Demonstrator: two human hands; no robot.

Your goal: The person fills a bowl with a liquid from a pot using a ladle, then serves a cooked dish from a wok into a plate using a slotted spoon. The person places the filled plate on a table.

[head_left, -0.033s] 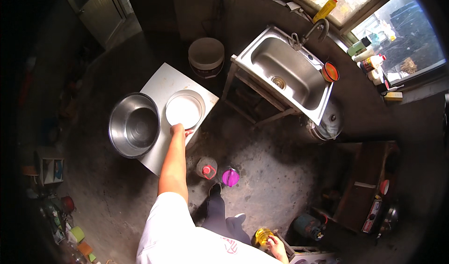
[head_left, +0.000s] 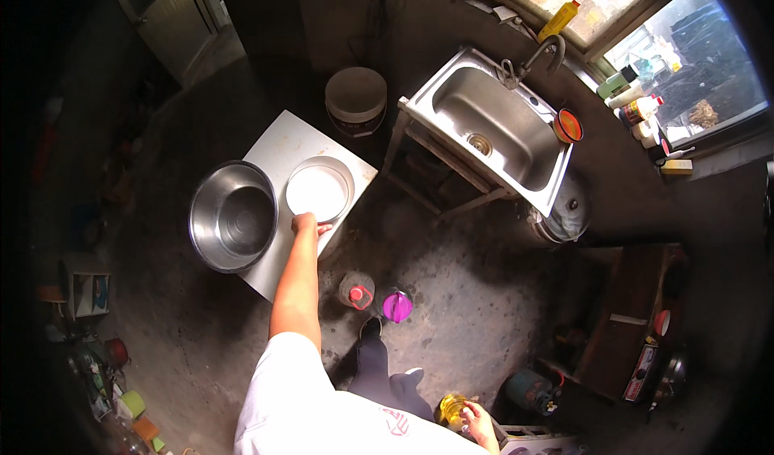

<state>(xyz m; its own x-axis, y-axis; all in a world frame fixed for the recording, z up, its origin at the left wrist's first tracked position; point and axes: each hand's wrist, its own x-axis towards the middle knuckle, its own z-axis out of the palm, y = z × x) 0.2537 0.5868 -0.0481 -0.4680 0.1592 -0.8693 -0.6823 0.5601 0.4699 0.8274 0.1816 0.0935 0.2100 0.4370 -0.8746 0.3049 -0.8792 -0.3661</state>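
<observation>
My left hand (head_left: pixel 309 226) is closed on the near side of a round white container (head_left: pixel 319 184) standing on a white tabletop (head_left: pixel 282 137). A large steel basin (head_left: pixel 231 213) sits left of the container on the same top. At the bottom right, my right hand (head_left: pixel 477 421) has curled fingers at the top of a yellow bottle (head_left: pixel 451 404), seemingly gripping it; the fingertips are small in view.
A steel sink (head_left: pixel 508 132) on a frame, a bucket (head_left: pixel 355 96), a red-handled jug (head_left: pixel 355 290), a purple-topped container (head_left: pixel 397 305), a gas cylinder (head_left: pixel 528 390) and a wooden cabinet (head_left: pixel 621 294) surround me. Bottles (head_left: pixel 637 108) line the windowsill.
</observation>
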